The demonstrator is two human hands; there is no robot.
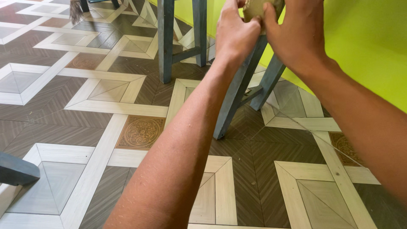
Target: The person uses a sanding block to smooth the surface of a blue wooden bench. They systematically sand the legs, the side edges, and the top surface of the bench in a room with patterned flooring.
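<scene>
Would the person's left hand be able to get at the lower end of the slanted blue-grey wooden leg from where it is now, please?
Probably yes. The left hand is up at the tan object, and nothing lies between it and the slanted leg just beneath; bare patterned floor surrounds the leg's foot.

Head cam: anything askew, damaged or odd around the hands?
Nothing clearly out of place. Both hands, left hand and right hand, grip a small tan object at the top edge, mostly cut off, so its condition cannot be judged. The blue-grey wooden legs slant, apparently by design. The patterned floor shows no spill.
</scene>
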